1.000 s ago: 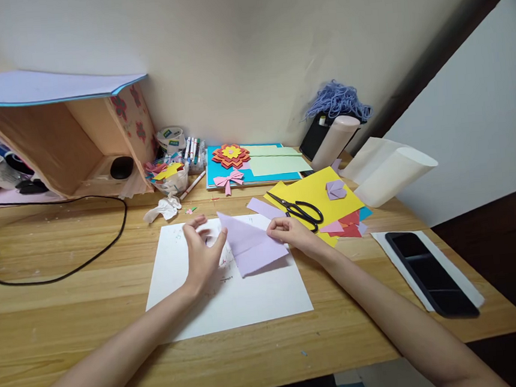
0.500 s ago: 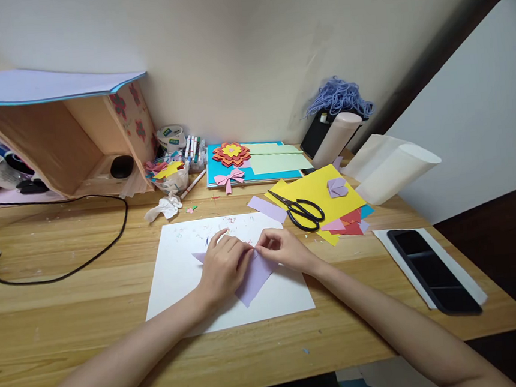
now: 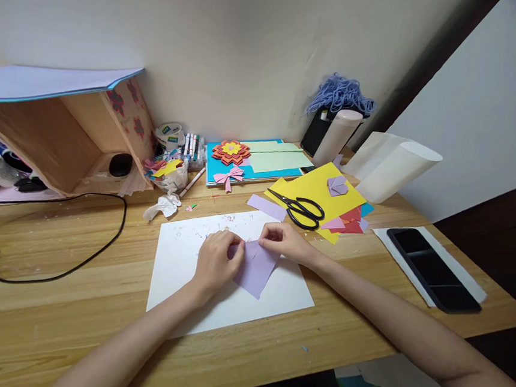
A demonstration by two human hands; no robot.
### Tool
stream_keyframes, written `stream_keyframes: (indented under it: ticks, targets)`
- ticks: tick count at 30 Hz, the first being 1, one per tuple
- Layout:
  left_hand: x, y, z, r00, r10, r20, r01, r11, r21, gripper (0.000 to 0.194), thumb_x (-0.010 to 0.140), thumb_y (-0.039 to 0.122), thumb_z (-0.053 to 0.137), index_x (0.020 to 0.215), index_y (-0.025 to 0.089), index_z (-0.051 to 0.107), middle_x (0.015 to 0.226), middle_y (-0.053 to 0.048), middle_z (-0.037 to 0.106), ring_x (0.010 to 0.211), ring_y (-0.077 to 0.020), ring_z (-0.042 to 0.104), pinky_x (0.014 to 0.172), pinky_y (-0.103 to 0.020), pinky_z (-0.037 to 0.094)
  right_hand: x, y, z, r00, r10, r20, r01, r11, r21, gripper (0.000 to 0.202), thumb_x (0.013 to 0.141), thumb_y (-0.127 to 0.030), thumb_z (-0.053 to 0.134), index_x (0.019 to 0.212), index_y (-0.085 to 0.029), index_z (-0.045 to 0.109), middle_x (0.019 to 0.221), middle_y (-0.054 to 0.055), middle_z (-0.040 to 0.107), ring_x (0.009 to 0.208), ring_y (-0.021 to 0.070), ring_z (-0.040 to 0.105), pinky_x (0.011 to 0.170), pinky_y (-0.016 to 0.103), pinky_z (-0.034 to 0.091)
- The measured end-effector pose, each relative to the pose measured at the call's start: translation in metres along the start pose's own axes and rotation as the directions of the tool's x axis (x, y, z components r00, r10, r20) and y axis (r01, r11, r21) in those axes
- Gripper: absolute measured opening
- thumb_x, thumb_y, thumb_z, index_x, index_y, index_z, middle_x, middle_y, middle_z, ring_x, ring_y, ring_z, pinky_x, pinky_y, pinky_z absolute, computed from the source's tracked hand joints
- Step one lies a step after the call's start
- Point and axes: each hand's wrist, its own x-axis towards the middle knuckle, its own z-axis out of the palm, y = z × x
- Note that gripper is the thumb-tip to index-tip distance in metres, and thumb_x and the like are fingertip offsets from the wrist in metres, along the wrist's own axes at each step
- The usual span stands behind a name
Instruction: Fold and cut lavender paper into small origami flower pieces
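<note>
Fingertips of the left hand (image 3: pixel 214 262) and right hand (image 3: pixel 289 243) pinch the upper edge of the lilac paper (image 3: pixel 256 272), over the white sheet (image 3: pixel 173 261). Green labels on the tape (image 3: pixel 170 137) are too small to read. Both forearms slant inward, knuckles raised. I count one pair of scissors (image 3: pixel 292 204), one phone (image 3: pixel 434 269) and one pink bow (image 3: pixel 228 176).
</note>
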Motion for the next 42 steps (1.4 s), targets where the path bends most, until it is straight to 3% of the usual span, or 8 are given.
stream_keyframes:
  ticks: [8,16,25,31,34,38,40,42]
  targets:
    - [0.015,-0.021,-0.009,0.994,-0.107,-0.029,0.106,0.994,-0.013,0.016,0.081,0.026,0.045,0.073,0.019,0.057,0.077,-0.005,0.063,0.075,-0.0198,0.056,0.069,-0.031,0.040,0.009,0.003,-0.027,0.986,0.124,-0.114,-0.114,0.990,0.084,0.021,0.068,-0.035,0.062,0.063,-0.016,0.056,0.062,-0.001,0.052,0.058,0.0112,0.046,0.053,0.024,0.033]
    - [0.022,-0.029,-0.014,0.960,-0.279,-0.036,0.272,0.952,-0.138,0.015,0.078,0.028,0.047,0.072,0.019,0.056,0.071,-0.003,0.062,0.064,-0.0160,0.054,0.062,-0.027,0.038,0.014,0.013,-0.037,0.968,0.152,-0.198,-0.121,0.979,0.163,0.021,0.069,-0.035,0.061,0.062,-0.016,0.055,0.060,-0.002,0.051,0.056,0.0106,0.044,0.052,0.023,0.030]
    - [0.022,-0.035,-0.012,0.936,-0.327,-0.130,0.306,0.939,-0.158,0.020,0.084,0.035,0.042,0.073,0.020,0.051,0.074,-0.002,0.059,0.069,-0.0179,0.052,0.063,-0.027,0.035,0.016,0.020,-0.036,0.960,0.153,-0.235,-0.148,0.988,0.041,0.027,0.073,-0.038,0.055,0.079,-0.015,0.067,0.067,0.002,0.062,0.061,0.0159,0.051,0.051,0.025,0.034]
    - [0.021,-0.038,-0.012,0.923,-0.357,-0.144,0.332,0.927,-0.173,0.026,0.086,0.039,0.042,0.068,0.021,0.046,0.067,0.000,0.055,0.066,-0.0171,0.050,0.060,-0.027,0.033,0.015,0.017,-0.036,0.958,0.033,-0.284,-0.073,0.988,-0.133,0.026,0.079,-0.039,0.051,0.080,-0.016,0.065,0.079,0.004,0.066,0.072,0.0191,0.057,0.064,0.029,0.040]
    - [0.019,-0.032,-0.012,0.936,-0.281,-0.211,0.269,0.959,-0.084,0.025,0.087,0.041,0.042,0.077,0.020,0.051,0.076,-0.003,0.059,0.074,-0.0194,0.053,0.066,-0.030,0.037,0.011,0.012,-0.037,0.956,-0.062,-0.285,-0.021,0.961,-0.276,0.024,0.082,-0.036,0.049,0.079,-0.018,0.065,0.082,0.005,0.067,0.077,0.0204,0.059,0.070,0.030,0.041]
    - [0.011,-0.015,-0.009,0.969,0.042,-0.245,0.001,0.985,0.173,0.032,0.085,0.041,0.050,0.106,0.017,0.053,0.106,-0.011,0.060,0.101,-0.0267,0.052,0.087,-0.038,0.035,0.004,0.002,-0.031,0.973,-0.128,-0.193,0.048,0.926,-0.375,0.022,0.085,-0.031,0.048,0.079,-0.019,0.065,0.082,0.005,0.069,0.077,0.0205,0.060,0.070,0.030,0.041]
    - [0.007,-0.008,-0.007,0.981,0.131,-0.140,-0.100,0.972,0.212,0.034,0.085,0.043,0.051,0.106,0.018,0.054,0.107,-0.011,0.060,0.101,-0.0271,0.052,0.087,-0.038,0.035,0.001,-0.003,-0.025,0.985,-0.131,-0.113,0.081,0.926,-0.369,0.022,0.085,-0.030,0.048,0.079,-0.019,0.065,0.081,0.005,0.069,0.074,0.0197,0.060,0.067,0.030,0.041]
    - [0.004,-0.004,-0.004,0.993,0.116,0.016,-0.117,0.974,0.195,0.030,0.086,0.046,0.047,0.091,0.018,0.058,0.091,-0.008,0.063,0.085,-0.0236,0.055,0.073,-0.034,0.037,-0.001,-0.006,-0.020,0.989,-0.134,-0.056,0.109,0.938,-0.328,0.022,0.086,-0.031,0.048,0.081,-0.018,0.065,0.082,0.005,0.069,0.074,0.0190,0.060,0.067,0.029,0.042]
